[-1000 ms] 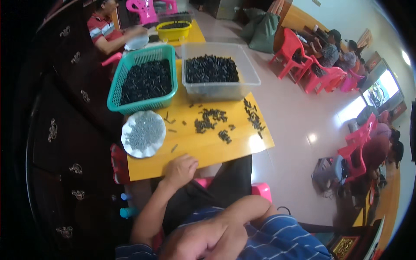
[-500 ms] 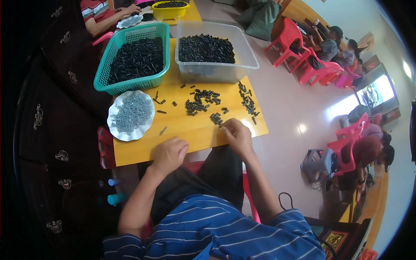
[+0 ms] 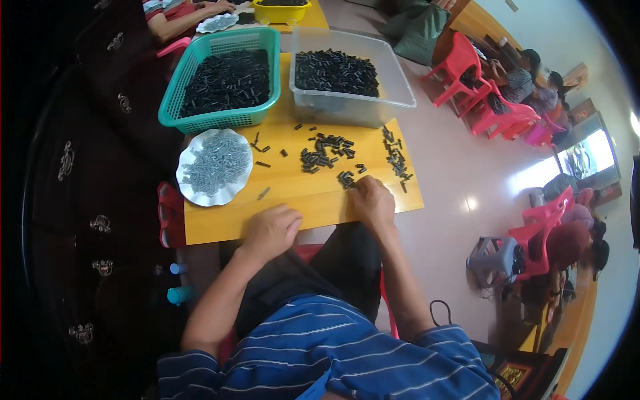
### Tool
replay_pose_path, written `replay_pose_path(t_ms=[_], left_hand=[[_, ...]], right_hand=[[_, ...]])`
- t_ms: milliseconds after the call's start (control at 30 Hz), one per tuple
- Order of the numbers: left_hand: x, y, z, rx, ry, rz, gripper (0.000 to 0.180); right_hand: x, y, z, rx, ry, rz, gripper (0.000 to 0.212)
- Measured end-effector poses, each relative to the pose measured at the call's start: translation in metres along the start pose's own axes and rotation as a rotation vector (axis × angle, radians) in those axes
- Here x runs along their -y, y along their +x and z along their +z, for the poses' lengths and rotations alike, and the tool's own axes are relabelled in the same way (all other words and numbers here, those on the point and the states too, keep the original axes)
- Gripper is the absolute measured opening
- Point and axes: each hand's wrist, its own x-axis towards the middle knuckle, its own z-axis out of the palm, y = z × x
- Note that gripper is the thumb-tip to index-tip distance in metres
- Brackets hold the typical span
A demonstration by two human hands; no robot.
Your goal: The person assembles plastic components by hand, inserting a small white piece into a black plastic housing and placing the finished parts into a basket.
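My left hand (image 3: 272, 233) is closed at the table's near edge, its thumb against the curled fingers; whatever it may hold is hidden. Farther right, my right hand (image 3: 375, 204) has its fingers bent and drawn together, the tips beside a small cluster of short black tube-like pieces (image 3: 345, 179). Whether a piece is between those fingertips cannot be seen. A larger loose pile of the same black pieces (image 3: 327, 152) lies beyond. One thin greyish piece (image 3: 264, 193) rests on the yellow table (image 3: 220, 223) just past my left hand.
At the back stand a green basket (image 3: 171, 107) and a clear plastic bin (image 3: 340, 110), both holding black pieces. A white scalloped plate (image 3: 187, 190) carries small silvery pieces. More dark pieces (image 3: 396, 157) line the table's right side. Another person's arm (image 3: 177, 27) shows at the far left.
The whole view has shifted, so the table and its contents appear farther right and slightly higher. Both hands keep nearly the same places and poses at the table.
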Motion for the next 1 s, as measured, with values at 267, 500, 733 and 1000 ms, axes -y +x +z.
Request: replay_pose_path(t_ms=[267, 500, 733, 1000], left_hand=[[-0.005, -0.002, -0.009, -0.029, -0.043, -0.023, 0.01], [0.016, 0.023, -0.082, -0.246, 0.282, -0.144, 0.021], [0.077, 0.031, -0.122, -0.109, 0.501, -0.232, 0.037], [0.088, 0.038, -0.114, 0.045, 0.495, -0.228, 0.033]], right_hand=[[-0.006, -0.005, 0.0, -0.028, 0.101, -0.099, 0.018], [-0.012, -0.002, -0.001, -0.027, 0.071, -0.097, 0.021], [0.02, 0.03, 0.009, -0.164, 0.055, -0.217, 0.023], [0.023, 0.075, 0.045, -0.111, -0.184, -0.324, 0.009]])
